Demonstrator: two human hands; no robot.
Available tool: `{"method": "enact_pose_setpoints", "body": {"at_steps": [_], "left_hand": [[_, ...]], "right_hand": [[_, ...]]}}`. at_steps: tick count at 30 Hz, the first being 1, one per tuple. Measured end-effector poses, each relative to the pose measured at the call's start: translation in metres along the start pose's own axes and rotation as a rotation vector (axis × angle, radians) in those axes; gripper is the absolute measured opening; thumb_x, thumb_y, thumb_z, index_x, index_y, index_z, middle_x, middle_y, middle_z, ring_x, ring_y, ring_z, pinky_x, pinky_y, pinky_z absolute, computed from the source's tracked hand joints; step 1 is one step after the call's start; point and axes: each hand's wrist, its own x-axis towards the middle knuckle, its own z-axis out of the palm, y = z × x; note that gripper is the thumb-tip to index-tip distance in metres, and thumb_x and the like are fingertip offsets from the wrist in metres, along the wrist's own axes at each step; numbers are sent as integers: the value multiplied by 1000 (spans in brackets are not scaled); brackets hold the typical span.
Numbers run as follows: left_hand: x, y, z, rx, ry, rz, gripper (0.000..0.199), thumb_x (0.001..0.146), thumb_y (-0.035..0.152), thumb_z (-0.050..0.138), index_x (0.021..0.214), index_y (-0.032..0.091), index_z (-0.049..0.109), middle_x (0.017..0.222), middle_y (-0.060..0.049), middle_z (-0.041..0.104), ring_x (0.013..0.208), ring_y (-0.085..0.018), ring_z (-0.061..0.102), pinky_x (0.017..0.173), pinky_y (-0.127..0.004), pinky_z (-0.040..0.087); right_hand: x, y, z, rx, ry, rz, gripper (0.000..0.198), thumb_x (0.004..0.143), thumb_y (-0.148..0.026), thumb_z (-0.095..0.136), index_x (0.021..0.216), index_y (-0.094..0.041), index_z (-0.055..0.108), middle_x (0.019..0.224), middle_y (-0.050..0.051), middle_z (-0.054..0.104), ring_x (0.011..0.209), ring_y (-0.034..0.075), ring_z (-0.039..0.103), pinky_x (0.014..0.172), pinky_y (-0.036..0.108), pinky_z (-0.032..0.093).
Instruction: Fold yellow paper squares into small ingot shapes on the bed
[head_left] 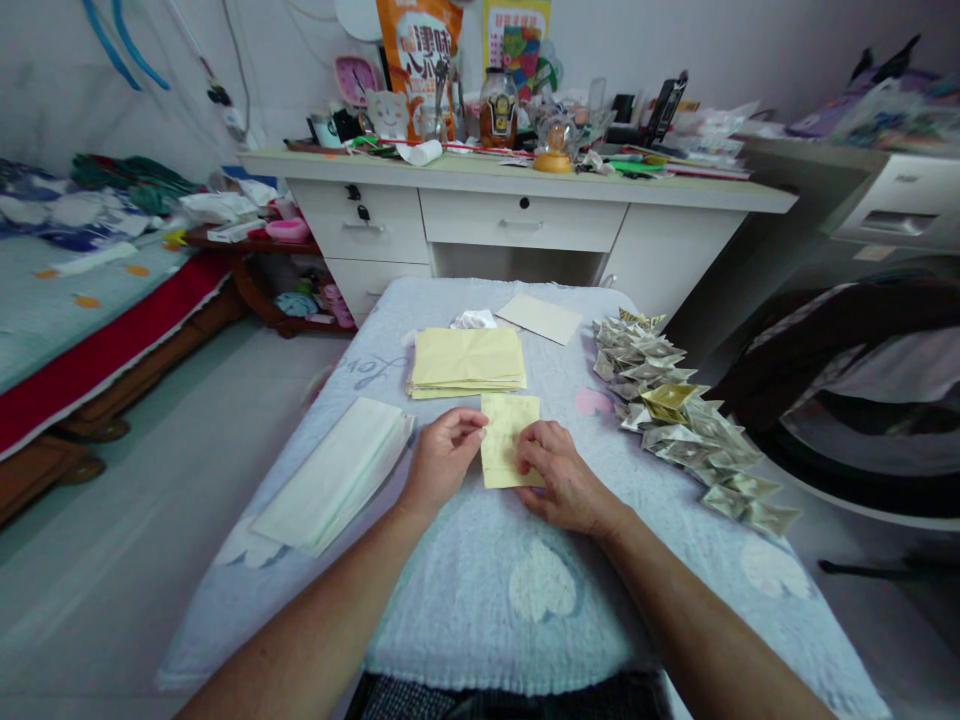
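Note:
A small rectangular sheet of yellow paper lies between my hands over the cloth-covered table. My left hand pinches its upper left edge between thumb and fingers. On the lower right edge, my right hand has curled fingers on top and the thumb low beside the bottom edge. Just beyond is a stack of larger yellow paper sheets. A pale folded stack of paper rests left of my left hand. To the right, rows of folded silvery paper pieces nest together, with a gold-coloured folded piece among them.
A pale card and crumpled white paper lie at the far end of the patterned tablecloth. Behind stands a white desk crowded with jars and packets. A washing machine is at right, a bed at left.

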Motion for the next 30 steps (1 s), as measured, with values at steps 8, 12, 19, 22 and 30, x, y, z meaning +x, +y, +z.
{"method": "enact_pose_setpoints", "body": {"at_steps": [8, 12, 19, 22, 30], "left_hand": [[3, 1, 0, -176, 108, -8, 43, 71, 18, 64, 111, 22, 51, 107, -4, 59, 70, -8, 60, 66, -21, 48], [4, 3, 1, -272, 135, -3, 62, 67, 14, 65, 123, 26, 40, 115, -4, 53, 73, -7, 60, 73, -23, 49], [5, 3, 2, -329, 53, -60, 55, 68, 18, 66, 119, 21, 44, 88, 0, 61, 78, -12, 61, 75, -26, 49], [4, -1, 2, -274, 72, -69, 62, 69, 19, 65, 125, 24, 39, 96, -2, 59, 78, -13, 60, 70, -27, 50], [-4, 13, -10, 169, -4, 280, 30, 91, 31, 43, 114, 24, 61, 123, -5, 55, 121, -21, 46, 108, -37, 30]], "right_hand": [[0, 8, 5, -31, 173, 56, 20, 66, -5, 55, 79, -20, 51, 101, 6, 51, 98, 24, 44, 82, 38, 37], [0, 9, 6, -26, 229, 53, 23, 66, -5, 56, 81, -21, 50, 104, 7, 50, 99, 25, 44, 84, 40, 37], [-1, 7, 4, -47, 282, 54, 25, 66, -8, 57, 86, -21, 52, 112, 8, 49, 106, 27, 42, 88, 42, 35], [-1, 7, 1, 2, 273, 27, 20, 71, -9, 56, 86, -21, 53, 107, 7, 53, 103, 25, 45, 88, 41, 35], [-1, 18, 2, 639, 352, 225, 10, 88, -30, 54, 83, -21, 53, 75, -1, 53, 71, 13, 49, 65, 25, 38]]}}
